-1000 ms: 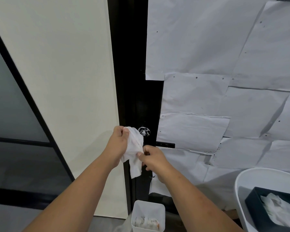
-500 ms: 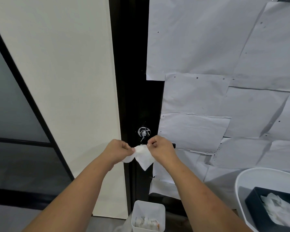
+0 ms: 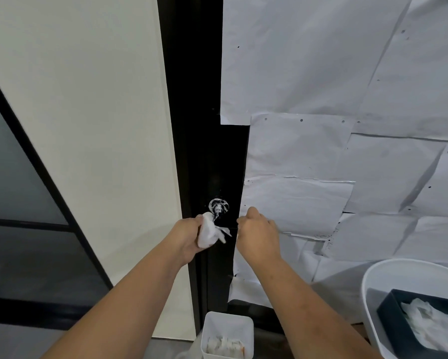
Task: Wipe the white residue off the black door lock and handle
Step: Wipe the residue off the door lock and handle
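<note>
The round black door lock (image 3: 218,206), smeared with white residue, sits on the black door frame (image 3: 197,125). My left hand (image 3: 185,238) is just below and left of the lock, closed around a bunched white wipe (image 3: 206,231) whose top edge touches the lock's lower rim. My right hand (image 3: 259,234) is to the right of the wipe, fingers curled over the spot where the black handle runs. Only a thin sliver of the handle (image 3: 232,228), with white streaks, shows between my hands.
Grey paper sheets (image 3: 308,156) cover the door to the right of the frame. A small white bin (image 3: 210,325) with used wipes stands on the floor below. At the lower right, a white tub (image 3: 373,278) holds a dark box (image 3: 388,304) of wipes.
Both hands held the wipe stretched between them; now my right hand has let go and moved onto the handle, while my left hand bunched the wipe and brought it up to the lock.
</note>
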{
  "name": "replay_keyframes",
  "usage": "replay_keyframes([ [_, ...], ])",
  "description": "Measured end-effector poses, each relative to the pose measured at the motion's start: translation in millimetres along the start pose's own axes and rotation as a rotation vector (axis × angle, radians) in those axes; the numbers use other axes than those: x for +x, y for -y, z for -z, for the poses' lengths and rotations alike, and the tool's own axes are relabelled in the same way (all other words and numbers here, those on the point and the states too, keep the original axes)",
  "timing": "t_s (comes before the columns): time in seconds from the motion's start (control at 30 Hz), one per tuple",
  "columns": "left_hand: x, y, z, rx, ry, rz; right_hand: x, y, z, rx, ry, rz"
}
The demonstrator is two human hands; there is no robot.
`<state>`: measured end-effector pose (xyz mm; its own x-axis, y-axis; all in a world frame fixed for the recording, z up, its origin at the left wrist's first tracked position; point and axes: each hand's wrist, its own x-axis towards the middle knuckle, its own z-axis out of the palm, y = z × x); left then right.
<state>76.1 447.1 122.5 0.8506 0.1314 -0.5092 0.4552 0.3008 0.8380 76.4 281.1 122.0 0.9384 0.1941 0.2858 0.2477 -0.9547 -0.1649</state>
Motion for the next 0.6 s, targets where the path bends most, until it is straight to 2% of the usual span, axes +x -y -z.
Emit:
replay_keyframes([
  [0.07, -5, -4, -10, -0.085, 0.074, -0.051, 1, 0, 0, 0.005, -0.004, 0.004],
  [0.17, 0, 1, -13, 0.059, 0.073, -0.140, 0, -1, 0, 0.023, -0.009, 0.003],
  [0.3, 11, 10, -19, 0.198, -0.092, -0.236, 2, -1, 0, 0.047, 0.013, -0.008],
  [0.47, 22, 18, -36, 0.160, -0.305, -0.294, 3, -3, 0, 0.063, 0.007, 0.001],
  [0.6, 30, 16, -41, 0.198, -0.397, -0.315, 4, -5, -2, 0.071, -0.004, 0.006],
])
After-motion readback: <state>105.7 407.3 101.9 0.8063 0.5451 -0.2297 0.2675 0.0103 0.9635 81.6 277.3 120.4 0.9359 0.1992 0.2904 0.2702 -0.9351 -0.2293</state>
